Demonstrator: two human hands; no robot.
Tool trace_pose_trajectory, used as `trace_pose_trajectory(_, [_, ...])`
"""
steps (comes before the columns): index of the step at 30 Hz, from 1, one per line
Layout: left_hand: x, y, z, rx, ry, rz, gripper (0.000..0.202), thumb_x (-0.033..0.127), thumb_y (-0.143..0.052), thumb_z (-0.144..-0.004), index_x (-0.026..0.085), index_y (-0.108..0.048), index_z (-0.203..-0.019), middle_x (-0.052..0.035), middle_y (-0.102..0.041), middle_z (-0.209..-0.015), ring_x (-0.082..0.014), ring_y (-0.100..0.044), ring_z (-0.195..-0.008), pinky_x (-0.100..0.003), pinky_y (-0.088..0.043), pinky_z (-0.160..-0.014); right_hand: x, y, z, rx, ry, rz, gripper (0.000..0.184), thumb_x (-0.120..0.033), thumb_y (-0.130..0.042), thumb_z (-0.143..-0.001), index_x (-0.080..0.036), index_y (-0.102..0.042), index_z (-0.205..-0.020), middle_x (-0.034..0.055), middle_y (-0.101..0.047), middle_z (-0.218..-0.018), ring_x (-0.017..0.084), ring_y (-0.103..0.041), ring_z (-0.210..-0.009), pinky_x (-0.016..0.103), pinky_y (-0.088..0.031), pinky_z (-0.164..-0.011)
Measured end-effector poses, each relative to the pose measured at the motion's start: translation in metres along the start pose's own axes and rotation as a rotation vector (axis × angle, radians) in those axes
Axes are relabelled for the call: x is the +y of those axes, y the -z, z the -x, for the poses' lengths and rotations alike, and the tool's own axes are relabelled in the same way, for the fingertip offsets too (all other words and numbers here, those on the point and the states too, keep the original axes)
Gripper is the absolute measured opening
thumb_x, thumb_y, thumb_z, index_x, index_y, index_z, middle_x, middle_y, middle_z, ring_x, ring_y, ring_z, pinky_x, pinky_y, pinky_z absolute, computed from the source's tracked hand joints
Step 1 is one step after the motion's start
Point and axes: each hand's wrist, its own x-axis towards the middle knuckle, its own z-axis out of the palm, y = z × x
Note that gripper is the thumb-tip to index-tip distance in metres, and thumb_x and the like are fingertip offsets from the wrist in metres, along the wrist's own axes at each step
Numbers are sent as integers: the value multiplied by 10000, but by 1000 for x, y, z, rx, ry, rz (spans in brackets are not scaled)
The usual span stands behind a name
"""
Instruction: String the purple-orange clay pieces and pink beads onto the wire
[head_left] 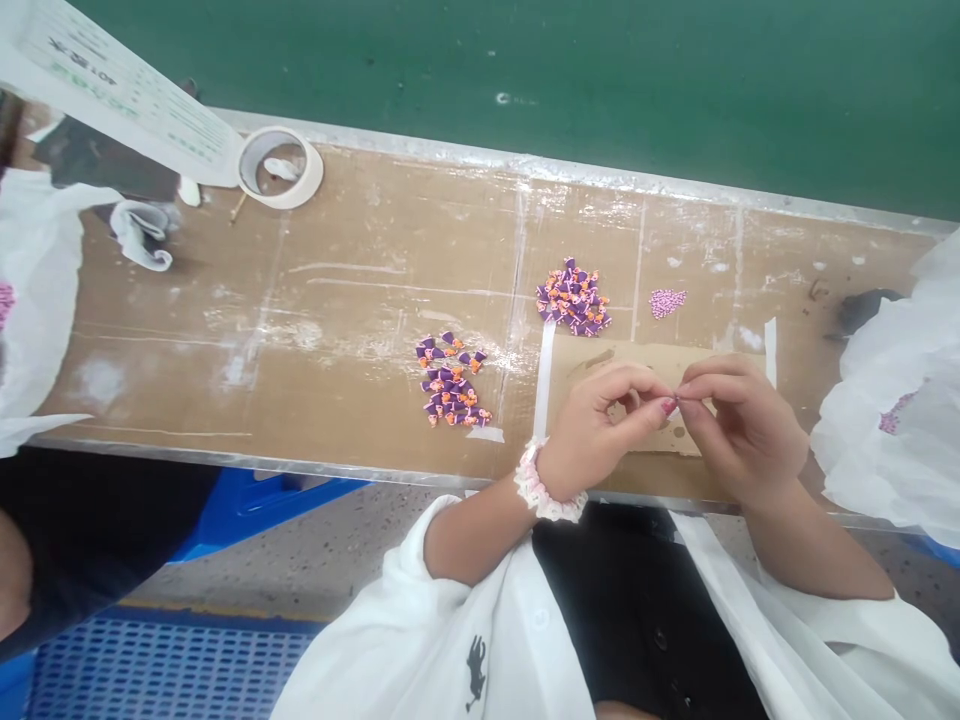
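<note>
Pinching together over the cardboard sheet [652, 362] on the bench [337, 300], the left hand [592, 430] and right hand [742, 425] hold something too small to identify, with purple-orange pieces [574, 296] at eleven o'clock.

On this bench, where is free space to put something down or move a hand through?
The widest bare patch of the bench lies between the tape roll and the nearer purple-orange pile. A narrower strip runs along the back edge, behind the farther purple-orange pile. It is crowded around the left hand and right hand, which meet over the cardboard sheet, beside the pink beads.
</note>
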Motion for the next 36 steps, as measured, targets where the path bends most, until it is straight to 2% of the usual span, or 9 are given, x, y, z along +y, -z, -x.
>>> trace_pose_trajectory(5, [0, 1, 0, -10, 48, 82, 120, 276, -661, -830, 169, -665, -776, -26, -649, -790, -115, -575, -757, -253, -462, -685, -2, 2, -3, -21, 60, 31, 282, -36, -609, -815, -240, -602, -1010, 42, -630, -889, 154, -603, -749, 291, -486, -606])
trace_pose_trajectory(9, [-1, 3, -1, -61, 220, 286, 179, 319, -714, -792, 151, -658, -773, -24, -649, -793, -111, -592, -766, -259, -471, -718, -1, 5, -4, -51, 115, 30, 314, 1, -622, -794, -216, -628, -1022, 55, -645, -912, 161, -630, -801, 291, -502, -650])
trace_pose_trajectory(13, [-4, 4, -1, -185, 464, 507, 311, 373, -783, -719, 135, -583, -708, 28, -566, -672, -48, -492, -591, -212, -396, -590, 0, 7, -5, -127, -17, -172, 212, -57, -610, -833, -231, -627, -953, 33, -639, -854, 158, -624, -761, 285, -501, -614])
trace_pose_trajectory(15, [-4, 4, -1, -192, 519, 519, 348, 389, -801, -694, 134, -563, -693, 46, -529, -624, -35, -444, -547, -200, -356, -551, -1, 7, -6, -177, -108, -249, 145, -95, -584, -862, -227, -605, -921, 32, -624, -827, 157, -615, -738, 277, -493, -579])
trace_pose_trajectory(18, [1, 3, 0, -130, 471, 437, 320, 389, -799, -693, 135, -606, -720, 19, -585, -673, -59, -507, -617, -212, -413, -612, -2, 5, -6, -188, -123, -203, 117, -114, -544, -888, -227, -570, -908, 27, -592, -801, 155, -601, -732, 267, -482, -561])
trace_pose_trajectory(23, [8, 3, 3, -67, 328, 167, 186, 336, -712, -785, 154, -680, -810, -34, -672, -826, -115, -595, -751, -252, -480, -714, -1, 4, 0, -84, 122, 165, 185, -83, -568, -861, -232, -575, -971, 53, -622, -878, 165, -606, -756, 292, -485, -609])
trace_pose_trajectory(26, [8, 3, 3, -59, 262, 104, 161, 312, -660, -822, 154, -669, -793, -41, -669, -812, -125, -606, -763, -252, -492, -709, -1, 6, 5, -50, 169, 290, 245, -67, -589, -842, -250, -585, -1005, 62, -645, -920, 171, -605, -753, 307, -490, -622])
trace_pose_trajectory(33, [8, 4, 0, -110, 107, 1, 92, 206, -609, -822, 173, -636, -740, -17, -648, -762, -117, -583, -739, -242, -468, -674, -14, 12, 1, -87, 124, 185, 305, -18, -616, -808, -254, -617, -1001, 39, -628, -871, 149, -609, -720, 285, -504, -600])
trace_pose_trajectory(36, [6, 3, 1, -105, 53, -11, 99, 211, -589, -836, 177, -626, -751, -18, -641, -779, -122, -578, -750, -258, -465, -700, -19, 10, 4, -44, 10, 59, 312, -21, -635, -803, -265, -625, -997, 35, -646, -881, 152, -634, -729, 288, -520, -582])
